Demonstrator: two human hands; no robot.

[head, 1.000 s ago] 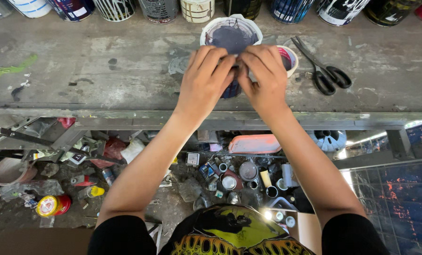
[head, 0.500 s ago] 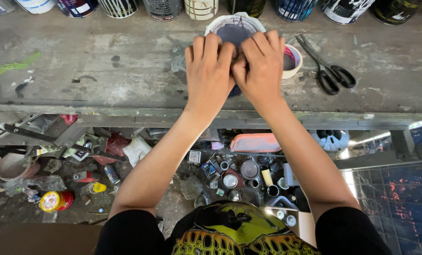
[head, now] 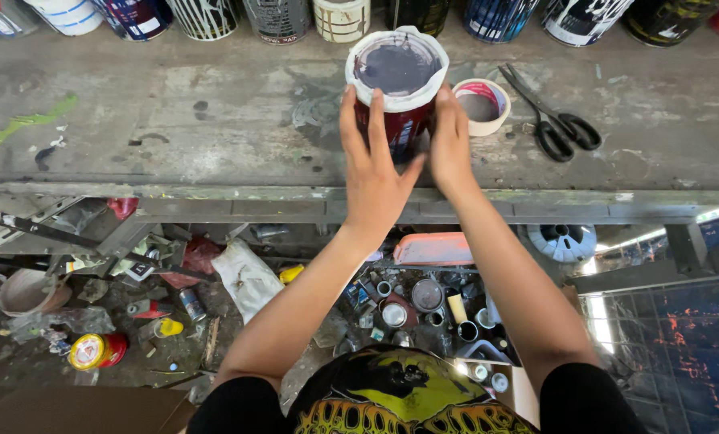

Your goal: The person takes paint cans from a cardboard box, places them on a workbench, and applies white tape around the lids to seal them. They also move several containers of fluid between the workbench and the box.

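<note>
can point(head: 397, 88) upright on tabletop point(head: 174, 128), axis vert | L hand point(head: 373, 165) + R hand point(head: 449, 145) fingers wrap its near sides, gripping | tape point(head: 482, 104), scissors point(head: 556, 120) right of can

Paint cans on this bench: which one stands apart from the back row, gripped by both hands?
The dark red paint can with a white cover stretched over its top. The left hand and right hand clasp its sides; the other cans line the bench's far edge.

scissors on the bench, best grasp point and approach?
Grip the scissors at the closed blades, coming from above. They lie flat on the workbench, black handle loops nearest the edge, blades pointing toward the tape roll, clear of both hands.
</note>
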